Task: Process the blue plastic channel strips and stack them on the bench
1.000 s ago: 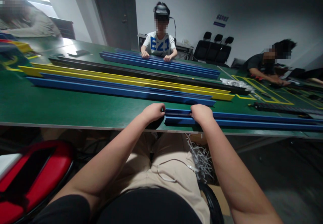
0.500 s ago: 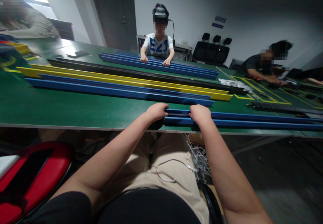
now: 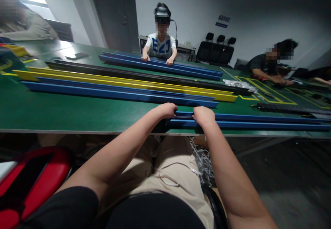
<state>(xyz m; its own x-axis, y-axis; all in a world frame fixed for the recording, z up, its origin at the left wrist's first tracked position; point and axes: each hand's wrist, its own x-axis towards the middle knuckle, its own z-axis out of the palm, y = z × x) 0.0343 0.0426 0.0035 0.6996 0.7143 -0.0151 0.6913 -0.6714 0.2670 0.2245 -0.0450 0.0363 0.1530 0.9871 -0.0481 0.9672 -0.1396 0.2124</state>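
Note:
A long blue channel rail (image 3: 258, 123) lies along the near edge of the green table, its open side up and a dark groove running lengthwise. My left hand (image 3: 168, 110) is closed at the rail's left end, fingertips curled down into the channel. A short way to the right, my right hand (image 3: 204, 115) is closed over the same rail, its thumb side toward the left hand. A thin dark line shows in the channel between the hands; whether it is a separate strip I cannot tell. Both hands' fingertips are mostly hidden.
Beyond lie another blue rail (image 3: 116, 94), a yellow rail (image 3: 124, 84) and a black rail (image 3: 144, 75). Across the table (image 3: 77, 118), a person (image 3: 161, 46) rests both hands on more blue rails (image 3: 196, 71). A red stool (image 3: 51, 174) stands at lower left.
My left hand has slid slightly right along the rail, toward my right hand, which stays about where it was. The view has shifted a little.

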